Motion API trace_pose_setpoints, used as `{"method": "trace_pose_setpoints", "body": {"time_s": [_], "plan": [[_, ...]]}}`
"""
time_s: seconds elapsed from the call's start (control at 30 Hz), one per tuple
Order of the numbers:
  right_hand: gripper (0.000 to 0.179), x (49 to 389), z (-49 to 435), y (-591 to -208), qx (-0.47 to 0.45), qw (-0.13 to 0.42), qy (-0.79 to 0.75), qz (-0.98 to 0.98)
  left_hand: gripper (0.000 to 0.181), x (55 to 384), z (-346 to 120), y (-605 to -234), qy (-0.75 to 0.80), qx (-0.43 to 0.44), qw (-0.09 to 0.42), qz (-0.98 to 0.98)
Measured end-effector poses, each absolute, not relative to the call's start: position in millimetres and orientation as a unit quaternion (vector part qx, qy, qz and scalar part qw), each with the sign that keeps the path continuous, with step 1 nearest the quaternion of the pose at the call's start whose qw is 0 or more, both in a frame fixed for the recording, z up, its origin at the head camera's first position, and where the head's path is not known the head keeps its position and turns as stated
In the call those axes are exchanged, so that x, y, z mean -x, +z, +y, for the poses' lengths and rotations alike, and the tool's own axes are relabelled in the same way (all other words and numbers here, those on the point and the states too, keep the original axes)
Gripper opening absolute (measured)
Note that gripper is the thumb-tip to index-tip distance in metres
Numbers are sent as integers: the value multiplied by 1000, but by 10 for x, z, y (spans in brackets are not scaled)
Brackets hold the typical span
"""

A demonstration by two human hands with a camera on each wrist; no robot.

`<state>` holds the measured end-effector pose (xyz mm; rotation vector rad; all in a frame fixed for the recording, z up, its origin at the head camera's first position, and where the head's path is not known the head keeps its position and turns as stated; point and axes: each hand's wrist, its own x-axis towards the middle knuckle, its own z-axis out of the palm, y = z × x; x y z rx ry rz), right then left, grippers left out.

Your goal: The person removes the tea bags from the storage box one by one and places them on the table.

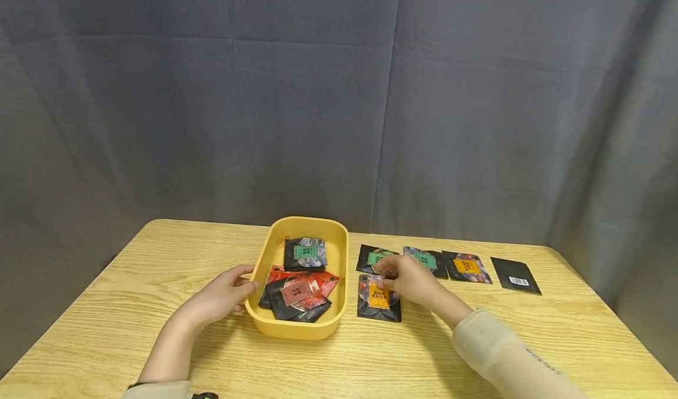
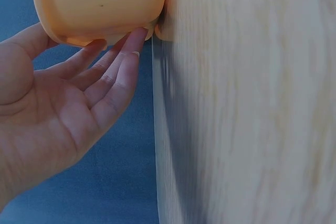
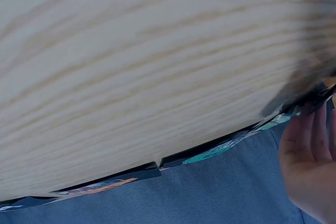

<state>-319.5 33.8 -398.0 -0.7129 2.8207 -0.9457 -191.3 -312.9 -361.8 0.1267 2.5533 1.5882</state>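
A yellow plastic bin [image 1: 295, 328] holds several flat black packets: a green-labelled packet [image 1: 305, 252] at the back and a red-labelled packet [image 1: 296, 293] over others in front. My left hand [image 1: 225, 296] holds the bin's left wall, thumb at the rim; in the left wrist view its fingers [image 2: 123, 74] touch the outside. My right hand [image 1: 410, 278] pinches an orange-labelled packet [image 1: 378, 308] near its far edge, right of the bin. In the right wrist view the fingertips meet a dark packet edge, and the exact contact is partly hidden.
Behind the right hand lie two green-labelled packets, one partly covered [image 1: 365, 260] and one beside it [image 1: 418, 255]. Further right are another orange-labelled packet [image 1: 468, 266] and a plain black packet [image 1: 516, 275] with a white sticker. A grey curtain [image 1: 339, 122] hangs behind the wooden table [image 1: 254, 369].
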Motion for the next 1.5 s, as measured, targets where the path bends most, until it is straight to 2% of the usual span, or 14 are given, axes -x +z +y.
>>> {"method": "trace_pose_setpoints", "body": {"time_s": [0.37, 0.6, 0.8, 1.07, 1.5], "plan": [[19, 3173, 338, -3961, 248, -17, -268, 931, 50, 1906, -3117, -3606, 528, -39, 64, 846], [13, 3153, 298, -3925, 252, -58, -317, 913, 50, 1909, -3119, -3604, 528, -40, 67, 846], [15, 3091, 185, -3834, 275, -78, -385, 878, 49, 1906, -3115, -3601, 529, -39, 66, 845], [14, 2978, -20, -3723, 316, -79, -409, 852, 49, 1911, -3118, -3607, 528, -37, 66, 846], [14, 2854, -391, -3642, 399, -47, -371, 837, 50, 1915, -3126, -3620, 526, -39, 66, 847]]}}
